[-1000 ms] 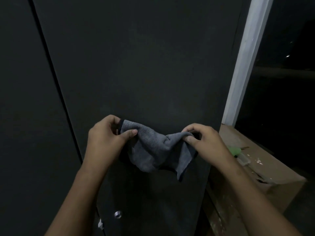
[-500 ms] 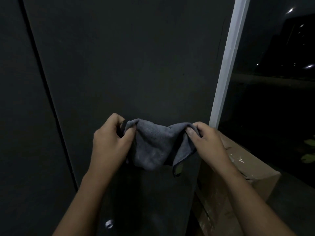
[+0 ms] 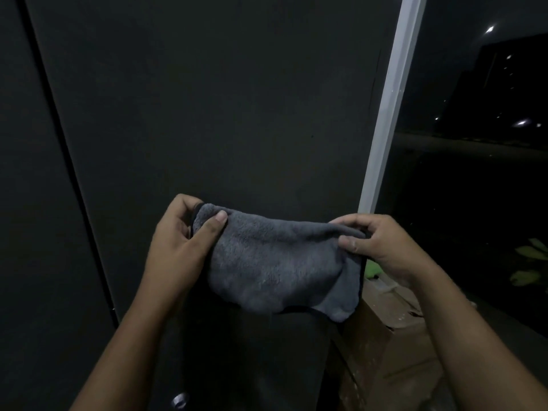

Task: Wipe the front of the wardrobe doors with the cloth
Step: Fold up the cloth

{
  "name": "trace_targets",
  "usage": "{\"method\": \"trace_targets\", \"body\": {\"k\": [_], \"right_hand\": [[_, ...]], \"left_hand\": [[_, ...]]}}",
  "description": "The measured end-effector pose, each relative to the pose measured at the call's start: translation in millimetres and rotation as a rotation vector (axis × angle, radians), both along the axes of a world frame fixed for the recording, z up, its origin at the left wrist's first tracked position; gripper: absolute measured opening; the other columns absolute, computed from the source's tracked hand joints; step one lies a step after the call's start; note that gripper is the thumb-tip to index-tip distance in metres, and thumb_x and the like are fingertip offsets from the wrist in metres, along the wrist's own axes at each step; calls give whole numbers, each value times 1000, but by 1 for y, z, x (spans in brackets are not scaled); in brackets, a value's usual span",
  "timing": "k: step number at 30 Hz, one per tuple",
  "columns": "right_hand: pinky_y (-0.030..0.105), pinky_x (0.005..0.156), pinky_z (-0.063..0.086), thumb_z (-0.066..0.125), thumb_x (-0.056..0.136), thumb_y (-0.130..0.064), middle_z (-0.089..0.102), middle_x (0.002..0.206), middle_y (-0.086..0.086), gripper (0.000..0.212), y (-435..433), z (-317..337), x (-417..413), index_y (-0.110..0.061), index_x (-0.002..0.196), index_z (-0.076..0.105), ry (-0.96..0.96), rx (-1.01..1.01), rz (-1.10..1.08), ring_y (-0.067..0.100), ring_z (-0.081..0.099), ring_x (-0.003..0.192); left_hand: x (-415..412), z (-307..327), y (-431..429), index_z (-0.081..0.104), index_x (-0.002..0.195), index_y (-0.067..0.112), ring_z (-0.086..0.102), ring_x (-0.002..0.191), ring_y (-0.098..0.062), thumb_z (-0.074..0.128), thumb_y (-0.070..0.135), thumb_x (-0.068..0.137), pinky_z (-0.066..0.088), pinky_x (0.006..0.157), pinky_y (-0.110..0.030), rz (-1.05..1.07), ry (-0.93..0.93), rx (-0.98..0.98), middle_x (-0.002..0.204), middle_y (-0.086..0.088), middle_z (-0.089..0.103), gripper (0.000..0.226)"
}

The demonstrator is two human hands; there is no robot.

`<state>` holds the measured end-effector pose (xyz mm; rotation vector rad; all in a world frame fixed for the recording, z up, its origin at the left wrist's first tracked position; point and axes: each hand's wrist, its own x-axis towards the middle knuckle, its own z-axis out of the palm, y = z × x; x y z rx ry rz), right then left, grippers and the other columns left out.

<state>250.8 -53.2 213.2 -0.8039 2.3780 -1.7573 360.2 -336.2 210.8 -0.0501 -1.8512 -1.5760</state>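
Cloth (image 3: 275, 268), grey and fleecy, hangs stretched between two bare hands in front of a dark wardrobe door (image 3: 225, 108). The left hand (image 3: 181, 247) pinches the cloth's upper left corner, thumb pressed on the near face and fingers curled behind the edge. The right hand (image 3: 382, 244) grips the upper right corner the same way, thumb in front and fingers folded over the top hem. Both hands are closed on the fabric, and the top edge runs nearly taut from one grip to the other, dipping only slightly toward the right. Below that line the cloth sags in a loose pouch, its lowest fold dropping beneath the right hand, where a dark trimmed border shows along the right side. Whether the cloth touches the door cannot be told; it hangs just in front of it.

A narrow vertical gap (image 3: 74, 173) separates this door from a second dark panel on the left. Low on the door, between the forearms, sits a small round metal fitting (image 3: 179, 400). To the right of the door stands a white upright frame (image 3: 385, 114), with dark glass beyond it showing scattered points of light. A cardboard box (image 3: 391, 330) sits beneath the right forearm, beside the door's lower right edge, and something green (image 3: 372, 269) lies just past the cloth's right border.
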Motion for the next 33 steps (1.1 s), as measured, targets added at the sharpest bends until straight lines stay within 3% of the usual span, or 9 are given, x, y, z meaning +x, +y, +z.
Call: {"method": "trace_targets", "body": {"k": [3, 6, 11, 16, 21, 24, 27, 30, 33], "right_hand": [[25, 76, 59, 79, 79, -17, 75, 102, -7, 28, 6, 9, 5, -24, 105, 76, 64, 190, 46, 6, 70, 97], [30, 78, 60, 78, 82, -25, 75, 91, -8, 11, 5, 9, 4, -27, 93, 78, 141, 326, -77, 5, 71, 88], [33, 69, 60, 76, 84, -28, 72, 79, -4, 5, -1, 0, -1, -26, 81, 73, 133, 358, -350, 11, 69, 80], [27, 64, 56, 72, 84, -19, 68, 84, -3, 7, -20, -5, 1, -24, 87, 67, 79, 280, -493, 10, 65, 79], [20, 64, 54, 69, 86, -20, 67, 95, -5, 19, -36, -1, 6, -26, 104, 67, 18, 94, -422, 8, 65, 88], [16, 63, 49, 65, 90, -22, 67, 99, -10, 19, -40, 4, 10, -24, 108, 69, 56, 26, -373, 2, 62, 91], [25, 74, 55, 62, 94, -27, 67, 106, -8, 19, -38, 6, 12, -26, 112, 67, 43, -37, -316, 10, 65, 99], [34, 72, 59, 53, 101, -23, 69, 105, 16, 24, -19, 7, 16, -21, 121, 65, -170, -194, -72, 29, 71, 92], [37, 84, 58, 62, 93, -18, 73, 106, 17, 35, 15, -8, 13, -19, 129, 60, -122, -146, 35, 30, 71, 99]], "left_hand": [[-3, 1, 4, 54, 90, 18, 54, 57, -2, 68, 28, 90, 46, 50, -19, 54, -4, -102, 68, 10, 60, 17], [-8, 5, 10, 57, 91, 23, 66, 69, -11, 73, 38, 84, 54, 59, -27, 47, -142, -184, 80, 4, 69, 23], [-15, 6, 25, 56, 98, 18, 73, 71, -12, 88, 24, 67, 55, 57, -27, -131, -328, -68, 76, -3, 74, 45], [-26, -7, 56, 58, 94, 35, 64, 70, 4, 85, 27, 75, 44, 52, -11, 95, -220, -220, 80, 10, 67, 34], [-32, -20, 87, 57, 116, 41, 61, 91, -1, 70, 34, 88, 51, 75, -24, 21, -151, -475, 101, 18, 65, 32], [-34, -28, 98, 60, 116, 41, 64, 86, 2, 66, 39, 89, 52, 70, -21, -131, -148, -374, 96, 16, 68, 27], [-37, -32, 97, 63, 114, 40, 66, 92, 4, 83, 35, 75, 55, 76, -21, -300, -173, -165, 101, 16, 71, 44], [-45, -39, 95, 64, 113, 30, 71, 92, -9, 86, 5, 69, 59, 73, -25, -373, -187, -43, 101, 8, 74, 55], [-52, -45, 97, 62, 113, 21, 71, 90, -23, 72, -16, 73, 58, 73, -30, -504, -177, 204, 98, -9, 75, 56]]}}
